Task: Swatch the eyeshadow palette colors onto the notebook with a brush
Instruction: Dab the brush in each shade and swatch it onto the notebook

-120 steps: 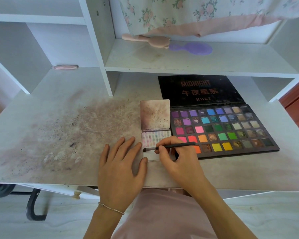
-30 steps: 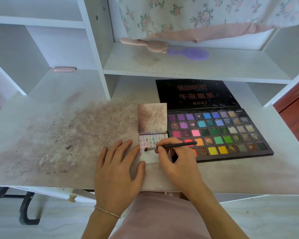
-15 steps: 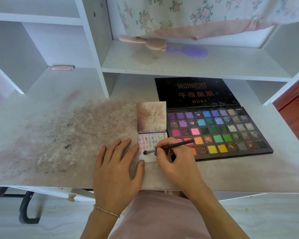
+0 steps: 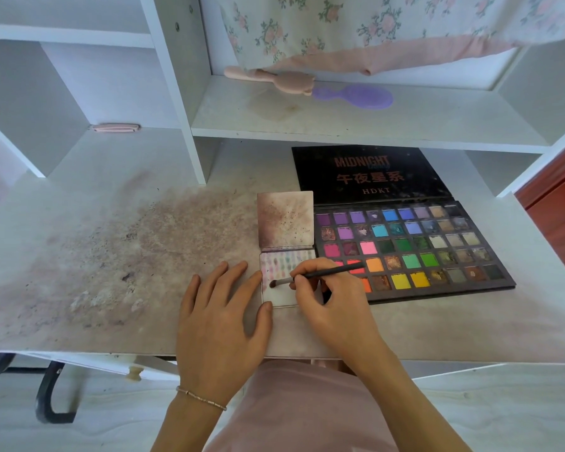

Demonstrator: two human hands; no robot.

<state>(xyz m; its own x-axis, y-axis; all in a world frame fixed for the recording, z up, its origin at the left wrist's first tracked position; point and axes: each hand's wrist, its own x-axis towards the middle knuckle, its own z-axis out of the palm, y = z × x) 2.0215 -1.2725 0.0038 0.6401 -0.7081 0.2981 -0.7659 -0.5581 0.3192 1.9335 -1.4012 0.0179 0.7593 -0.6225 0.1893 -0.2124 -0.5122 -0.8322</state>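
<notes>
A small open notebook point(image 4: 279, 296) lies on the desk just left of the palette, its stained cover flipped up and its page carrying rows of pale swatches. My right hand point(image 4: 335, 305) pinches a thin black brush point(image 4: 320, 275), whose tip touches the page near its left edge. My left hand point(image 4: 221, 318) lies flat on the desk beside the notebook, thumb against the page's lower left corner. The large black eyeshadow palette point(image 4: 411, 252) is open to the right, its many coloured pans exposed and its lid lying flat behind.
The white desk point(image 4: 118, 256) is smeared with pinkish powder stains on its left half. A shelf above holds a pink brush point(image 4: 271, 78) and a purple hairbrush point(image 4: 356, 96); floral cloth hangs above. A vertical shelf divider point(image 4: 180, 102) stands behind the notebook. A pink clip point(image 4: 115, 127) lies far left.
The brush tip has shifted slightly along the notebook page in small strokes. My left hand has stayed flat beside the notebook; the view shifted a little.
</notes>
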